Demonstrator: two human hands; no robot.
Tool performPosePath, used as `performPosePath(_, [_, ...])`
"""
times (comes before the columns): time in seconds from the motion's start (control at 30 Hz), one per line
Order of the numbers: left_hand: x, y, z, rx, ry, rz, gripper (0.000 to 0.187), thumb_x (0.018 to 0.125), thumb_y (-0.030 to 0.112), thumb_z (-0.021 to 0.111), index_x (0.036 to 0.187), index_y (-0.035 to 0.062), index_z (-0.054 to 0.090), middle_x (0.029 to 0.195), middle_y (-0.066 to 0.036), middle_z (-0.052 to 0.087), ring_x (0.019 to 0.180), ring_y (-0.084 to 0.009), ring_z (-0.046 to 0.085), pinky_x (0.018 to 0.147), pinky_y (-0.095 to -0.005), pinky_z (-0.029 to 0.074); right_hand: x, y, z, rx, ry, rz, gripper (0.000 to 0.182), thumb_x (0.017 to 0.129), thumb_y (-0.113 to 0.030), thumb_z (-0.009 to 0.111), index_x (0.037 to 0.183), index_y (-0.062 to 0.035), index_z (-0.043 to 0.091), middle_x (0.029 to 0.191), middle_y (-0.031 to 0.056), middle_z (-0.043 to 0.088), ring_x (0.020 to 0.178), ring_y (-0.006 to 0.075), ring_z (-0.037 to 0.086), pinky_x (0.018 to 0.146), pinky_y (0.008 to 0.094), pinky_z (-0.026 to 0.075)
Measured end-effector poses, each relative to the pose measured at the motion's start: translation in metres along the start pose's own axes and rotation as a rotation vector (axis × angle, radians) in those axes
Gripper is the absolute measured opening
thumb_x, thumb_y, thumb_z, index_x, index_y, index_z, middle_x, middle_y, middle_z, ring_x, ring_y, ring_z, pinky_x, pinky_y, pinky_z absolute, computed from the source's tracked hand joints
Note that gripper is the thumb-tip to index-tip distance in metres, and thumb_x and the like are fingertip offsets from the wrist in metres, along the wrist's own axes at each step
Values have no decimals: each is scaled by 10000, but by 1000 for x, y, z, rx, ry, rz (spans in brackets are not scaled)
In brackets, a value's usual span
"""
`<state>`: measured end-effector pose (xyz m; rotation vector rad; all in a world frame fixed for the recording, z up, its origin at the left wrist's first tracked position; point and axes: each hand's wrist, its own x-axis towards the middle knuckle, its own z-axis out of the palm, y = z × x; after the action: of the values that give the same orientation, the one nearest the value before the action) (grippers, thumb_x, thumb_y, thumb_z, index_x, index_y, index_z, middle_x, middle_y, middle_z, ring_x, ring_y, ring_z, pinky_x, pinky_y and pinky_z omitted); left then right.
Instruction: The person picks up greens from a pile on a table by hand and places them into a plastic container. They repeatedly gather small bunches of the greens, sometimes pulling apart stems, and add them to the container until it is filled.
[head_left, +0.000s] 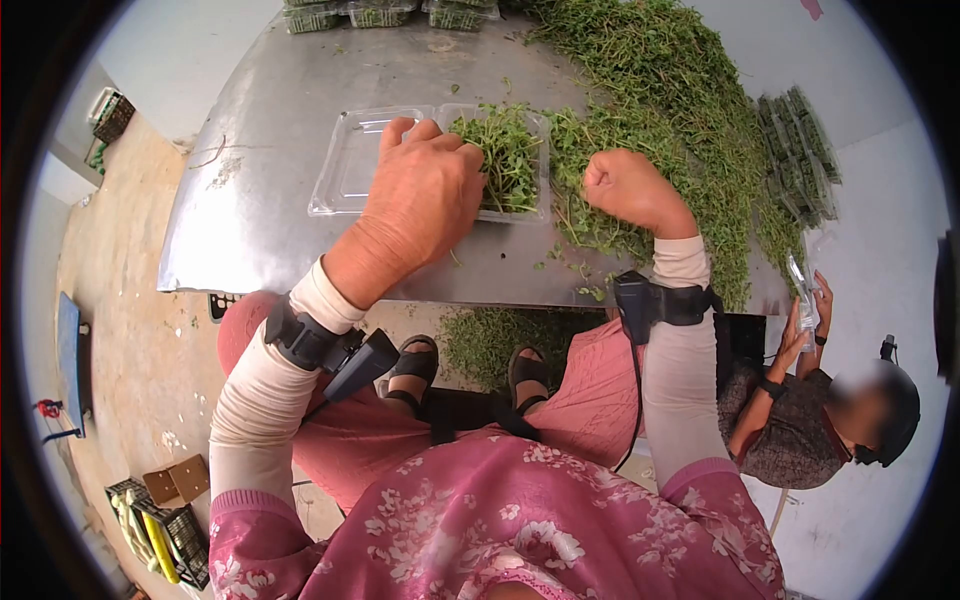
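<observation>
An open clear plastic clamshell box (pixel 335 190) lies on the metal table (pixel 270 90), its left half bare and its right half filled with green leafy sprigs (pixel 515 165). My left hand (pixel 425 185) is over the middle of the box, at the left edge of the greens, fingers bent down; what its fingertips hold, if anything, is hidden. To the right of the box, my right hand (pixel 630 190) is curled closed above loose greens on the table. Whatever may be inside its fist cannot be seen.
A large heap of greens (pixel 660 70) covers the table's right side. Filled boxes stand at the far edge (pixel 375 12) and in stacks (pixel 800 150) at the right. Another person (pixel 800 420) at the right holds a clear box. Crates (pixel 175 540) sit on the floor at left.
</observation>
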<state>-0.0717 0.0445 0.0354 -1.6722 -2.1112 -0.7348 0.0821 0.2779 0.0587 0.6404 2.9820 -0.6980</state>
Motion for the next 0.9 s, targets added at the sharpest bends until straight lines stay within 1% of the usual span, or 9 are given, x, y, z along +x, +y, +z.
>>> performPosePath(0.07, [0, 0, -1, -3, -11, -1, 96, 819, 139, 667, 772, 63, 632, 796, -76, 624, 897, -278, 572, 977, -430, 384, -2, -5, -7, 96, 1, -3, 104, 794, -94, 676, 786, -11, 614, 699, 33, 619, 591, 110, 544, 554, 286, 448])
performPosePath(0.1, [0, -1, -2, -5, -28, -8, 100, 826, 149, 655, 775, 63, 643, 805, -82, 634, 908, -283, 577, 987, -447, 379, -3, -6, -9, 145, 2, -3, 93, 809, -92, 671, 812, -18, 616, 726, 13, 622, 598, 96, 537, 549, 275, 441])
performPosePath(0.17, [0, -2, -3, -10, -63, -19, 124, 838, 170, 630, 783, 63, 664, 823, -93, 654, 930, -293, 587, 1007, -482, 369, -2, -5, -10, 239, 10, 19, 93, 838, -97, 662, 833, -18, 613, 732, 7, 620, 592, 77, 525, 538, 253, 434])
performPosePath(0.3, [1, -1, -7, -15, -100, -33, 129, 844, 170, 624, 793, 59, 663, 826, -99, 654, 937, -295, 591, 1010, -483, 367, -4, -8, -13, 499, 11, 15, 95, 868, -96, 659, 868, -15, 608, 729, 13, 616, 589, 59, 523, 530, 229, 438])
performPosePath(0.4, [1, -1, -8, -15, -107, -31, 126, 847, 169, 622, 803, 58, 661, 831, -102, 654, 938, -295, 592, 1011, -483, 366, 2, 3, -7, 344, 132, 39, 117, 835, -88, 674, 839, 16, 621, 696, 33, 622, 569, 92, 557, 524, 258, 453])
performPosePath(0.5, [0, -1, -7, -24, -93, -21, 122, 849, 165, 620, 808, 57, 658, 834, -105, 651, 936, -296, 592, 1013, -483, 365, 1, 0, -8, 466, 149, 32, 123, 831, -86, 676, 865, 23, 629, 697, 31, 623, 570, 91, 559, 521, 264, 457])
performPosePath(0.6, [0, -2, -7, -47, -65, -8, 116, 849, 159, 619, 807, 55, 651, 831, -108, 645, 933, -301, 592, 1013, -483, 365, 1, -4, -8, 476, 219, 57, 123, 830, -82, 672, 879, 27, 641, 701, 36, 631, 582, 97, 569, 532, 270, 464])
performPosePath(0.7, [0, -1, -7, -81, -40, -3, 106, 846, 148, 622, 806, 52, 639, 824, -111, 639, 921, -305, 595, 1004, -480, 375, 3, -1, -8, 399, 241, 71, 132, 832, -83, 666, 902, 27, 651, 721, 36, 643, 609, 99, 582, 564, 274, 481])
performPosePath(0.9, [2, -3, -4, -118, 43, -17, 81, 839, 131, 634, 813, 55, 625, 830, -115, 632, 897, -312, 597, 954, -458, 402, 6, -5, -5, 285, 454, -53, 126, 842, -98, 660, 922, -1, 655, 767, 69, 689, 674, 131, 643, 654, 289, 521])
